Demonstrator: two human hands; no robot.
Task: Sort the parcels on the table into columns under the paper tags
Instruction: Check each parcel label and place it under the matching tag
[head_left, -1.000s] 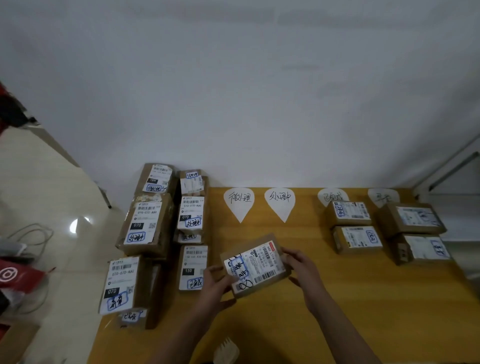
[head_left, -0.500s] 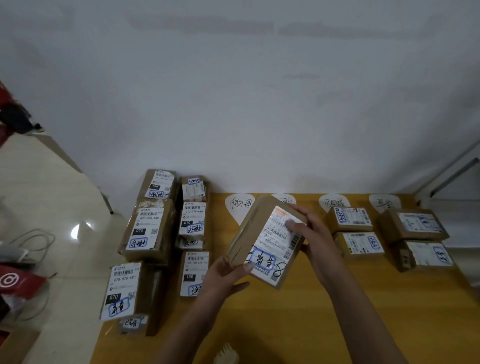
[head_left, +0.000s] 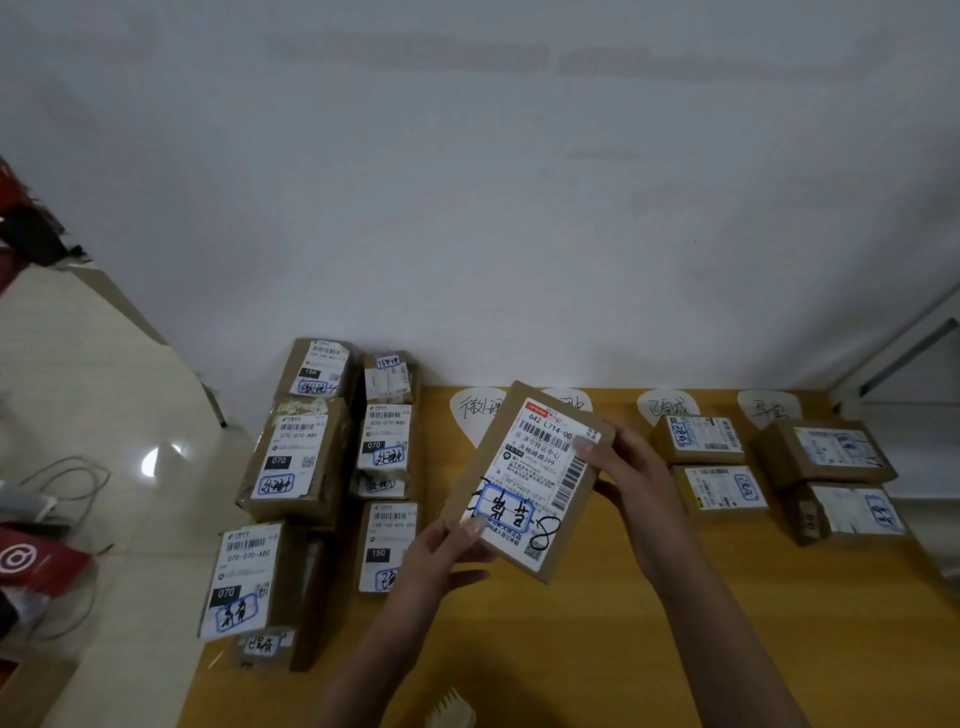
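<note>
Head view looks down on a wooden table (head_left: 649, 649) against a white wall (head_left: 519, 182). Both hands grasp one cardboard parcel (head_left: 524, 483), held tilted above the table with its shipping label (head_left: 540, 467) facing the camera. The left hand (head_left: 441, 561) pinches the parcel's lower left corner, thumb on the label; the right hand (head_left: 634, 483) grips its right edge, thumb near the top corner. Four teardrop paper tags (head_left: 667, 408) lie along the table's far edge; the second is mostly hidden behind the parcel. Under the third tag sit two small boxes (head_left: 711, 467), one in front of the other, and under the fourth tag two more boxes (head_left: 831, 478) likewise. Unsorted parcels (head_left: 322, 467) are piled at the table's left end. Something pale and bristly, perhaps a brush (head_left: 452, 712), shows at the bottom edge.
</note>
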